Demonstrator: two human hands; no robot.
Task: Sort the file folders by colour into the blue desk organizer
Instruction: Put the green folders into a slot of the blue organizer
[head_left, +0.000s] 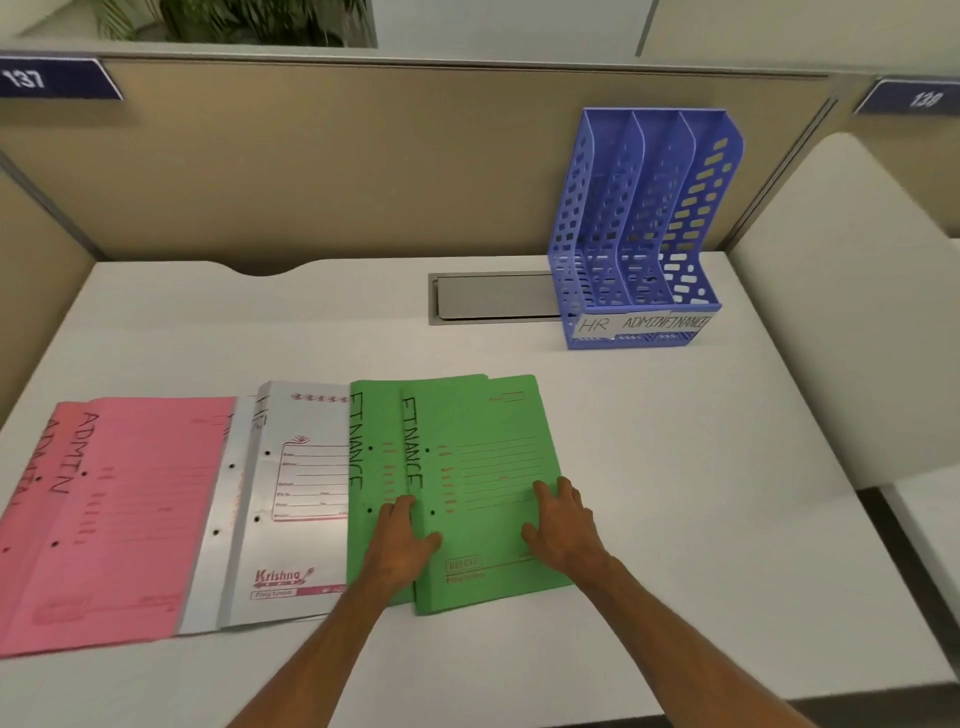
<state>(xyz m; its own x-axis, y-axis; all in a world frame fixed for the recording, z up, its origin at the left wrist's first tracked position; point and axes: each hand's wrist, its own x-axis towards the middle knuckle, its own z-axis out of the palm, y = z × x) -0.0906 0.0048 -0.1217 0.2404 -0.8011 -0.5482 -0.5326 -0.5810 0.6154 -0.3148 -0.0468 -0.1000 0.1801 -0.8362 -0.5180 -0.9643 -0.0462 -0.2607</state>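
Note:
Two green folders marked FINANCE overlap at the middle of the white desk; the top one (488, 467) lies over the lower one (376, 431). My left hand (402, 540) rests flat across both green folders near their spines. My right hand (563, 525) lies flat on the top green folder's right part. Left of them lie two white HR folders (306, 499) and two pink ADMIN folders (140, 509), all overlapping in a row. The blue desk organizer (644, 228) stands at the back right, its three slots labelled HR, ADMIN and FINANCE, with nothing in them.
A grey cable hatch (493, 296) is set into the desk just left of the organizer. A beige partition (337, 166) runs behind the desk. A white divider panel (852, 312) stands at the right. The desk's front edge is near my forearms.

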